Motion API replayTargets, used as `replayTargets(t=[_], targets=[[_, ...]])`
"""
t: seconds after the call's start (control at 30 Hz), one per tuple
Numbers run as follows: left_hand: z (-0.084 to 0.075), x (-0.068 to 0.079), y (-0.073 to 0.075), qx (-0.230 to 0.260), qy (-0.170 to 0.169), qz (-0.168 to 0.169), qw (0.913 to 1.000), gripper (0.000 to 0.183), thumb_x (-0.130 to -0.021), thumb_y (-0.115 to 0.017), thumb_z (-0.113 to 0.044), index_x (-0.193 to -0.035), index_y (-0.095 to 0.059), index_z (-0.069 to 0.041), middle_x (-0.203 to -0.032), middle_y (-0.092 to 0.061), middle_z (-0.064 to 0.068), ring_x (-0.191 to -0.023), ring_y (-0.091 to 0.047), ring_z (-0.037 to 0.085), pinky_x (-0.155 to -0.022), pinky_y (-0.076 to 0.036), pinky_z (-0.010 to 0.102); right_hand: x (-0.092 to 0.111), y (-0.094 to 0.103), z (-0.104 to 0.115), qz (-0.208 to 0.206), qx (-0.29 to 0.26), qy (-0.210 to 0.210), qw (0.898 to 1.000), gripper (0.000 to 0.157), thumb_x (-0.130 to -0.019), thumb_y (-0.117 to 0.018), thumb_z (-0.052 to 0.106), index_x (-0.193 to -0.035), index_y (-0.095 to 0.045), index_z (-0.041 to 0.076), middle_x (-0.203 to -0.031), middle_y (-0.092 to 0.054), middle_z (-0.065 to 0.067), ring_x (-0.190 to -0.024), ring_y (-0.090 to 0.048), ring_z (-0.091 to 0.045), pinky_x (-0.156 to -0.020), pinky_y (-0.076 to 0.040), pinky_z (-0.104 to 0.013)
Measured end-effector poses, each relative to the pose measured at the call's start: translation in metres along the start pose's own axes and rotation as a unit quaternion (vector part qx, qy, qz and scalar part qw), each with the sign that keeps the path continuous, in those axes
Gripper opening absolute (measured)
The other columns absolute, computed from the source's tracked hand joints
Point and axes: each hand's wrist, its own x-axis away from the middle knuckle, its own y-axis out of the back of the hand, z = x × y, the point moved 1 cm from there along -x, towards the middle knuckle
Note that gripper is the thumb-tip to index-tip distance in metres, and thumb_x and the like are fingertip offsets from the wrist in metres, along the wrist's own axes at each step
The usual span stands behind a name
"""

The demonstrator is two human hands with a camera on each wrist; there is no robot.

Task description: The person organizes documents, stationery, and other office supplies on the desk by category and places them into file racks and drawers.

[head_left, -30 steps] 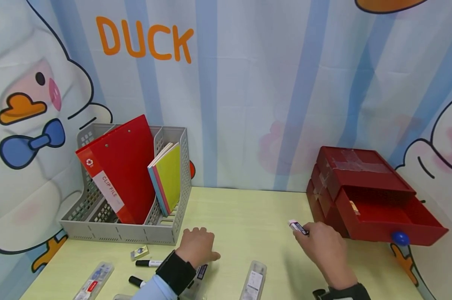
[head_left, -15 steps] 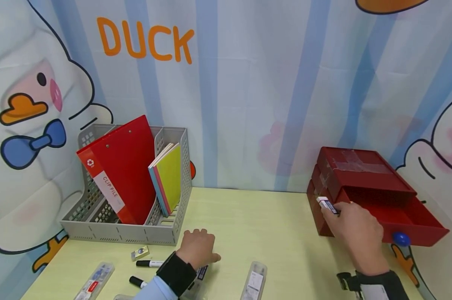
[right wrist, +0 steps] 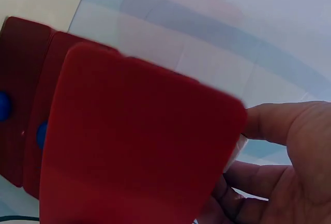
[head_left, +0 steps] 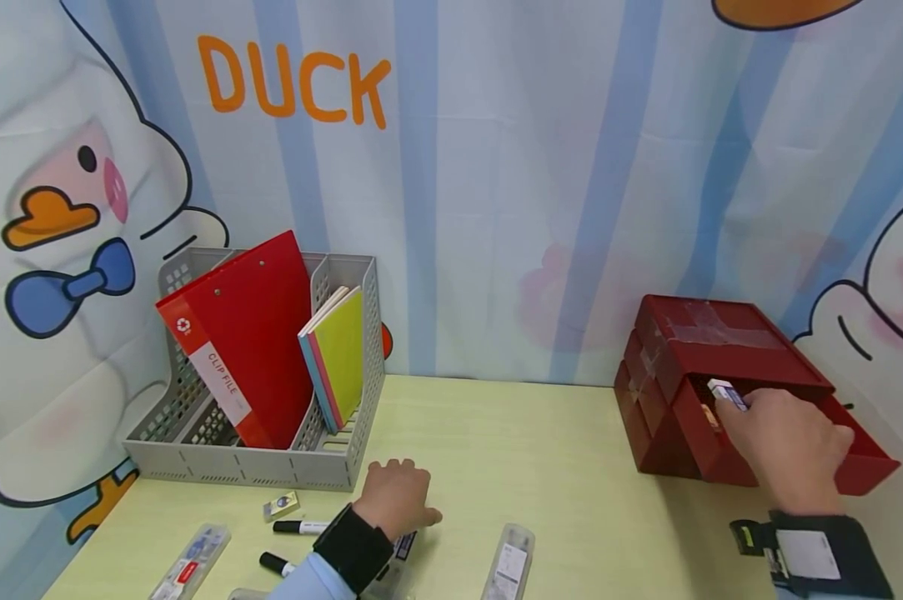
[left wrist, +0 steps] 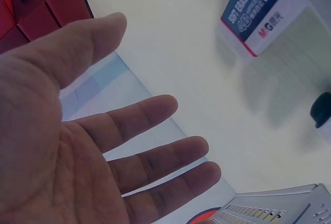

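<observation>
My right hand (head_left: pixel 792 450) holds a white eraser (head_left: pixel 727 393) with a dark sleeve over the pulled-out drawer (head_left: pixel 724 460) of a dark red drawer box (head_left: pixel 729 321). In the right wrist view, the red drawer front (right wrist: pixel 139 141) hides most of the eraser and the fingertips. Palm-down above the table, my left hand (head_left: pixel 394 500) has its fingers spread and holds nothing. Near it, a soft eraser (left wrist: pixel 256 14) with a navy and white sleeve shows in the left wrist view. A small light-coloured item (head_left: pixel 711 417) lies inside the drawer's left edge.
At back left stands a grey file rack (head_left: pixel 241 462) with a red clip file (head_left: pixel 244 342) and notebooks (head_left: pixel 338 354). Nearby lie a small yellowish eraser (head_left: pixel 281 506), black-capped markers (head_left: pixel 298 527), and clear plastic cases, one at left (head_left: pixel 190 562) and one at centre (head_left: pixel 509 562).
My right hand has moved right with the eraser, from above the table to over the open drawer. The left hand has stayed in place.
</observation>
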Motion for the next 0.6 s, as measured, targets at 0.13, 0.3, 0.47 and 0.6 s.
replayTargets(t=[0.13, 0.3, 0.47, 0.6], targets=[[-0.001, 0.003, 0.001, 0.003, -0.001, -0.002, 1.0, 0.041, -0.08, -0.079, -0.047, -0.095, -0.071, -0.01, -0.089, -0.063, 0.009, -0.089, -0.059, 0.03, -0.089, -0.046, 0.055, -0.012, -0.002, -0.009, 0.013, 0.009, -0.006, 1.0, 0.041, -0.091, -0.064, 0.032, -0.08, -0.068, -0.007, -0.084, -0.061, -0.034, -0.08, -0.05, -0.052, -0.08, -0.037, -0.074], [0.001, 0.002, 0.001, 0.001, 0.003, 0.001, 1.0, 0.041, -0.08, -0.079, -0.048, -0.094, -0.071, -0.01, -0.09, -0.063, 0.009, -0.091, -0.059, 0.03, -0.09, -0.045, 0.055, -0.027, -0.005, -0.016, 0.059, 0.03, -0.034, 0.997, 0.049, -0.091, -0.062, 0.034, -0.093, -0.065, -0.015, -0.089, -0.057, -0.037, -0.086, -0.047, -0.054, -0.084, -0.034, -0.074], [0.003, 0.002, -0.001, 0.001, 0.005, 0.004, 1.0, 0.041, -0.08, -0.079, -0.048, -0.094, -0.071, -0.01, -0.091, -0.063, 0.009, -0.091, -0.059, 0.03, -0.09, -0.045, 0.055, -0.036, -0.008, -0.019, 0.088, 0.048, -0.044, 0.994, 0.059, -0.09, -0.065, 0.038, -0.105, -0.06, -0.019, -0.096, -0.056, -0.039, -0.09, -0.046, -0.055, -0.087, -0.035, -0.073], [0.004, 0.002, -0.001, 0.003, 0.006, 0.006, 1.0, 0.04, -0.08, -0.079, -0.048, -0.094, -0.071, -0.011, -0.091, -0.063, 0.009, -0.092, -0.059, 0.03, -0.091, -0.045, 0.055, -0.04, -0.011, -0.021, 0.097, 0.053, -0.039, 0.993, 0.062, -0.088, -0.067, 0.039, -0.108, -0.058, -0.02, -0.098, -0.055, -0.039, -0.09, -0.046, -0.056, -0.086, -0.037, -0.073]])
